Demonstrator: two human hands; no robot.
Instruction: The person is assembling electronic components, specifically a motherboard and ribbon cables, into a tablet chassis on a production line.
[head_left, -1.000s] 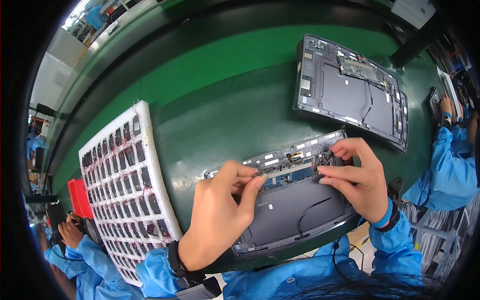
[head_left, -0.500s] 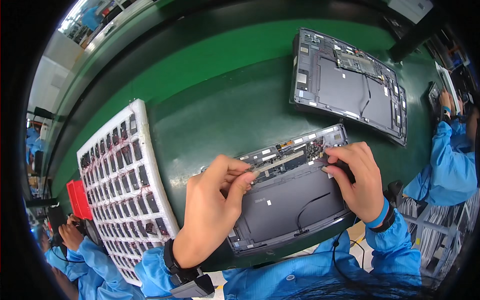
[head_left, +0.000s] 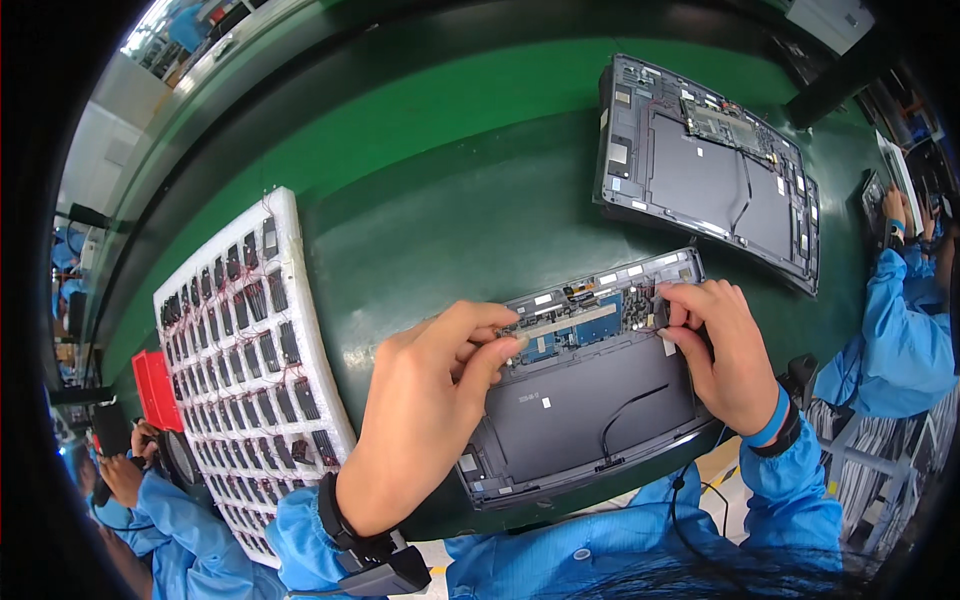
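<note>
Both my hands hold a circuit board (head_left: 592, 325) by its ends over the upper part of a dark grey device housing (head_left: 560, 415). My left hand (head_left: 425, 390) pinches the board's left end between thumb and fingertips. At the other end, my right hand (head_left: 725, 345) has its thumb and forefinger closed on the board's edge, beside thin wires. Blue areas and a pale strip show on the board. Whether it touches the housing below cannot be told. A black cable (head_left: 622, 415) lies curved across the housing's flat lower part.
Similar housings (head_left: 712, 185) are stacked at the far right, the top one carrying a board. At left, a white foam tray (head_left: 284, 207) holds rows of small black wired parts, beside a red bin (head_left: 155, 390). Co-workers' blue sleeves (head_left: 875, 335) and hands (head_left: 122, 480) appear at both sides.
The board has tilted, and its blue areas now show where it looked dark before. My hands keep their grip at its two ends. The whole view has shifted slightly.
</note>
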